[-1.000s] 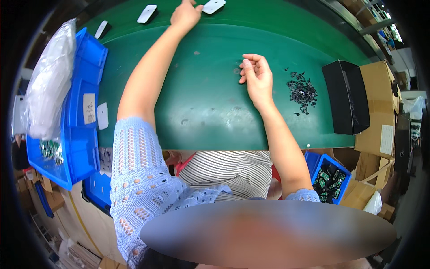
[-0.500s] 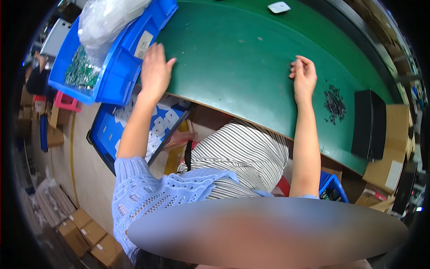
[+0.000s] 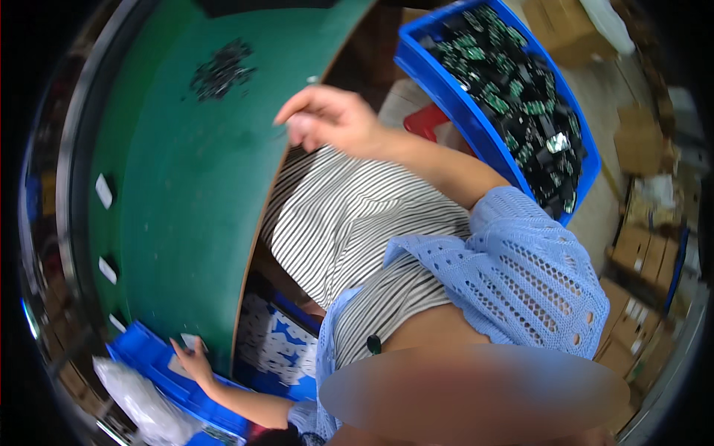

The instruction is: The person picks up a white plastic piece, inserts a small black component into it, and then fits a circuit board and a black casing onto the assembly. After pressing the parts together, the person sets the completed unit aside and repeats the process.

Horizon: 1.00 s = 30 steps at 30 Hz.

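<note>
My right hand [image 3: 331,123] is raised over the near edge of the green table [image 3: 193,208], blurred, its thumb and fingers drawn together. Whatever small thing may sit between its fingertips cannot be made out. A pile of small black parts [image 3: 222,70] lies on the tabletop beyond it. At the lower left my left hand [image 3: 195,364] rests with spread fingers at the side of a blue bin [image 3: 152,353]. A small flat white piece [image 3: 191,342] lies by its fingertips; whether they touch it is unclear.
Flat white pieces [image 3: 103,191] are spaced along the table's far side. A clear plastic bag [image 3: 145,401] lies on the blue bin. Below the table edge is a tray of white pieces [image 3: 279,342]. To the right stands a blue crate [image 3: 487,149] full of black and green circuit parts.
The view has swung to the right, bringing the crate of circuit parts fully into sight. My right hand has drawn back toward the table's near edge; my left hand stays by the blue bin.
</note>
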Available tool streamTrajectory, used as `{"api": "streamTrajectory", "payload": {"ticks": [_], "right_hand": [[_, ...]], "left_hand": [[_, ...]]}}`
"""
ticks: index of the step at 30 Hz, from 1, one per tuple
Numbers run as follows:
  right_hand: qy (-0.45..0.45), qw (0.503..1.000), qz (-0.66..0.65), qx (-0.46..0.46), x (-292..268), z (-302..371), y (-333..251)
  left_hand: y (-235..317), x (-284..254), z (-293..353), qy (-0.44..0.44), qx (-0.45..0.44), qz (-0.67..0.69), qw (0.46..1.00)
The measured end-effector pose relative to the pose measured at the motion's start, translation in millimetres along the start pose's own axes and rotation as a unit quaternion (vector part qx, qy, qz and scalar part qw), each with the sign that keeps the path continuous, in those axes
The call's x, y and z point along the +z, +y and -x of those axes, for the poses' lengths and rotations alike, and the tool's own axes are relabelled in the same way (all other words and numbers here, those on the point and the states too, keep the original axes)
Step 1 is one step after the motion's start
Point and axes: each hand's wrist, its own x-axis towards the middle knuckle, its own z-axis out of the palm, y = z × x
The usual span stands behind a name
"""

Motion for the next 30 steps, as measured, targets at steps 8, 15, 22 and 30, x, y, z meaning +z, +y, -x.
{"api": "streamTrajectory", "payload": {"ticks": [8, 15, 22, 30], "right_hand": [[0.371, 0.914, 0.154, 0.064, -151, 90, 1], [0.257, 0.875, 0.379, -0.156, -109, 11, -3], [0.092, 0.807, 0.567, -0.141, -58, -82, 40], [-0.034, 0.862, 0.486, -0.139, -30, -102, 45]], "left_hand": [[31, -5, -35, -0.067, -0.17, 0.249, 0.951], [83, 6, -53, -0.082, -0.123, 0.481, 0.864], [194, 11, -41, -0.078, -0.069, 0.538, 0.836], [285, 11, -35, -0.082, 0.024, 0.592, 0.801]]}}
